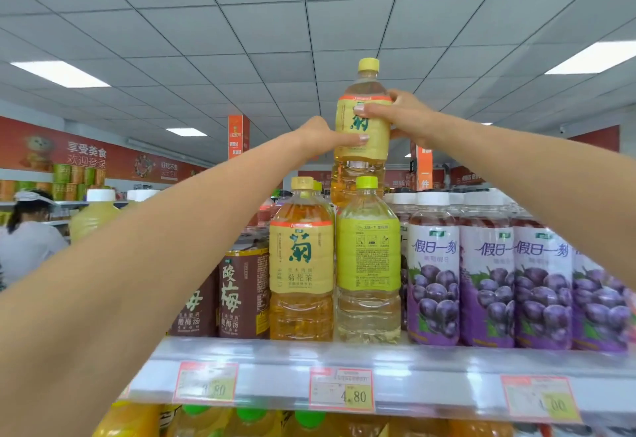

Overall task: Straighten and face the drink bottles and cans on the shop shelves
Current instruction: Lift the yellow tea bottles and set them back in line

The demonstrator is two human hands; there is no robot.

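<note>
A yellow-capped chrysanthemum tea bottle (362,142) is held up above the top shelf row, label partly facing me. My left hand (321,137) grips its label from the left and my right hand (399,116) grips it from the right. Below it on the top shelf (413,364) stand a matching tea bottle (301,274) with its front label facing out and a green-capped bottle (367,271) showing its back label.
Dark plum-drink bottles (242,295) stand left of the teas, purple grape-drink bottles (488,285) to the right. Price tags (341,389) line the shelf edge. More bottles (247,424) fill the shelf beneath. A person in a cap (25,230) stands far left.
</note>
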